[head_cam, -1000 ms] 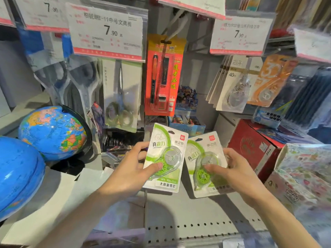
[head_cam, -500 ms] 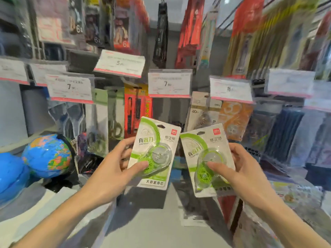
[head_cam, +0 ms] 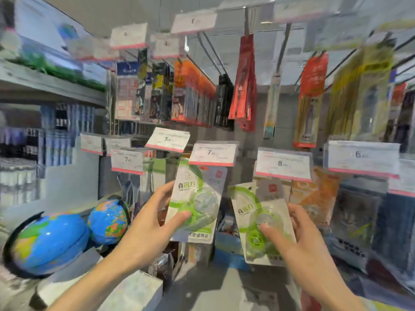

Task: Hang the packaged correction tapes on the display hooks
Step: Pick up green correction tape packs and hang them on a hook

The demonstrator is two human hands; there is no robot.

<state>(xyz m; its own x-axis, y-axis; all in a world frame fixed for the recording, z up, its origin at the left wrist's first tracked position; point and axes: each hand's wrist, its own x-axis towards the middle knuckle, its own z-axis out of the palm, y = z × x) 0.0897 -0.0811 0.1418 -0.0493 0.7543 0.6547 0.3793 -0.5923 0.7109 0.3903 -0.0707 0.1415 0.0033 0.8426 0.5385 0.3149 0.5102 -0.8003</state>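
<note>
each hand pinches one packaged correction tape: left hand (head_cam: 146,223) holds the left pack (head_cam: 195,198), right hand (head_cam: 301,241) the right pack (head_cam: 260,221), thumbs across the fronts, fingers behind.

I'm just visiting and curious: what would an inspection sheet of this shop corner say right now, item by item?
Surface: grey shelf below the hooks, partly blurred.
Job's things: two green-and-white correction tape packs, left pack raised with its top just under the 7 price tag, right pack lower; neither on a hook yet.
Clutter: two globes at left, boxes behind the packs.
Hands: left hand grips the left pack, right hand grips the right pack, thumbs on the fronts.
Cables: nothing seen.
Surroundings: display hooks with hanging stationery packs, price tags, all motion-blurred.
</note>
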